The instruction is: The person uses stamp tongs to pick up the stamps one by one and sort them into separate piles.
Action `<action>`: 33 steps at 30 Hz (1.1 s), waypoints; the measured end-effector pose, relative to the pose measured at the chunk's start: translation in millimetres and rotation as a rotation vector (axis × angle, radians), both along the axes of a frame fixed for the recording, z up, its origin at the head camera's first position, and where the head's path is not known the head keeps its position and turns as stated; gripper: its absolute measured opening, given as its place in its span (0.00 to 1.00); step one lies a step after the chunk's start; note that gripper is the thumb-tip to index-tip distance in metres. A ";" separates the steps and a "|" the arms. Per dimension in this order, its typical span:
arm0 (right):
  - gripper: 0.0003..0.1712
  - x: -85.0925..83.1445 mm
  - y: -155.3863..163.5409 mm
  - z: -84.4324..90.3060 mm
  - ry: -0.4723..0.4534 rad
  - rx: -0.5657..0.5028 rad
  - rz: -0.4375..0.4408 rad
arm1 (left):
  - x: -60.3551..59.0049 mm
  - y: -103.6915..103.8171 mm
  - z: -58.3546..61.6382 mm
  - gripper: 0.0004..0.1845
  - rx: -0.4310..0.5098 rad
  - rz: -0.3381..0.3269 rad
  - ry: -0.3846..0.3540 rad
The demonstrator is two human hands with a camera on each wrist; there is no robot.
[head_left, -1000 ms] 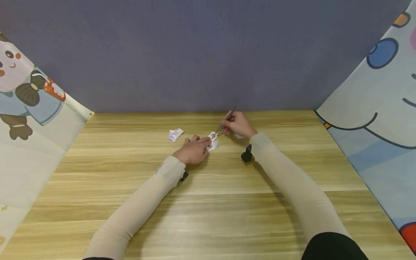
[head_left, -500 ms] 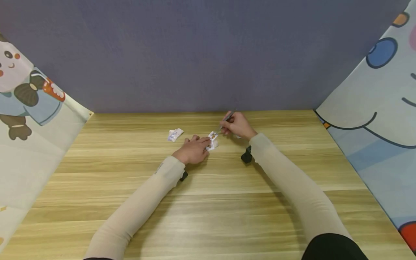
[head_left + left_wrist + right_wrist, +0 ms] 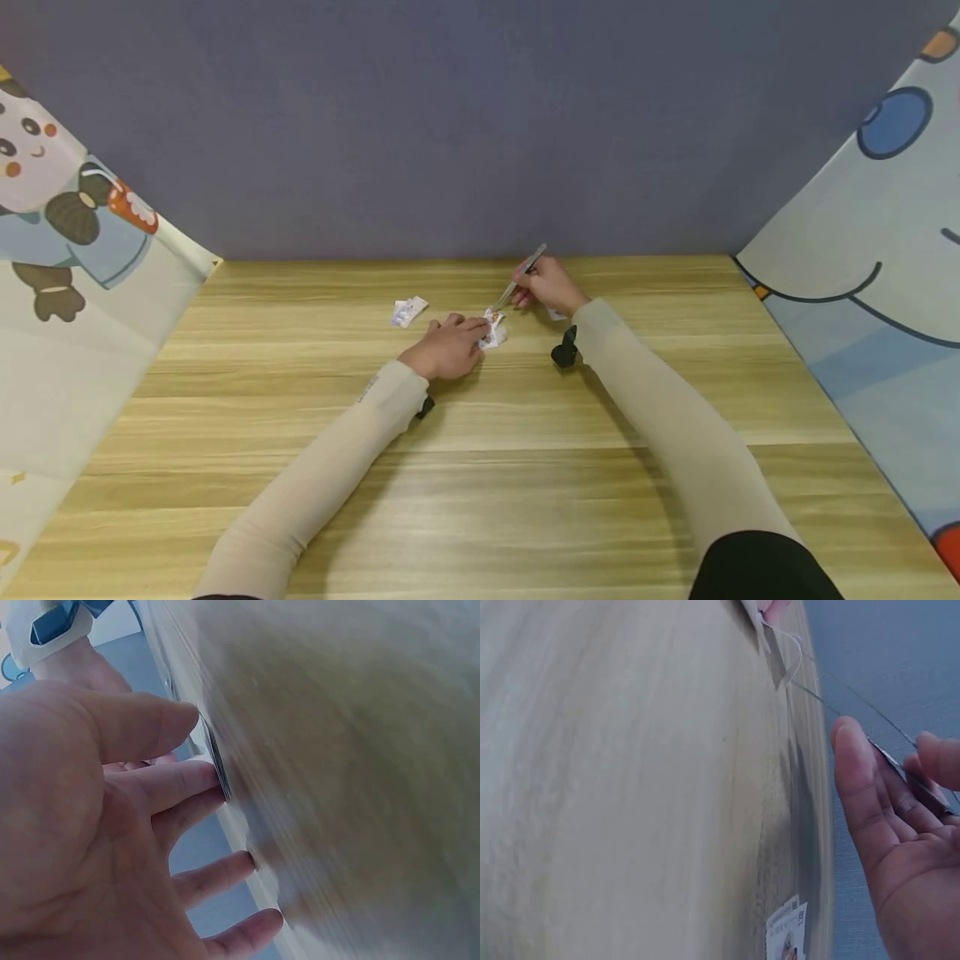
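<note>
A pair of metal tweezers (image 3: pixel 519 280) is pinched by the right hand (image 3: pixel 551 286), and its tips are placed at a small printed paper piece (image 3: pixel 493 327) on the wooden desk (image 3: pixel 480 467). This piece is pressed down by the fingers of the left hand (image 3: pixel 447 346), which are kept nearly straight. The print on it is too small to be read. A second paper piece (image 3: pixel 408 311) is seen further left. Another piece (image 3: pixel 789 930) is partly covered by the right hand in the head view. The left wrist view is strongly blurred.

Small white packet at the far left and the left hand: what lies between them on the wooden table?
Nothing: head view shows bare wooden table between small white packet and left hand.
</note>
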State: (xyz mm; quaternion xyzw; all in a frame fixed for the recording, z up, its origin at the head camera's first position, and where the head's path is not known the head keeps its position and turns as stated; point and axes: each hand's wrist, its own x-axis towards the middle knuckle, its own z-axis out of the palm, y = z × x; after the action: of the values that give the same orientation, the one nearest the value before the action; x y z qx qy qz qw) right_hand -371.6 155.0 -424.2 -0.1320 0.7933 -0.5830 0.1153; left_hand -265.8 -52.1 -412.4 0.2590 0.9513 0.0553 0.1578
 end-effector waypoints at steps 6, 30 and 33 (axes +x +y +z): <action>0.09 0.0 -1.9 0.7 -0.028 -0.007 0.022 | -1.7 0.2 -2.9 0.28 -0.012 0.002 0.011; 0.07 8.4 -3.2 4.4 0.142 -0.035 0.045 | -1.4 0.6 -2.6 0.26 0.018 0.005 0.021; 0.04 11.5 -1.9 11.6 0.191 -0.066 0.022 | -0.9 0.3 -2.2 0.26 0.018 0.006 0.017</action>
State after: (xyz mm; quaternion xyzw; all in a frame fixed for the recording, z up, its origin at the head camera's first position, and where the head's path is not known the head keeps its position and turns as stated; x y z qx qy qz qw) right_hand -360.1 153.1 -412.7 -0.1995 0.7794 -0.5924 0.0413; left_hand -266.7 -51.8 -414.6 0.2581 0.9528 0.0622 0.1474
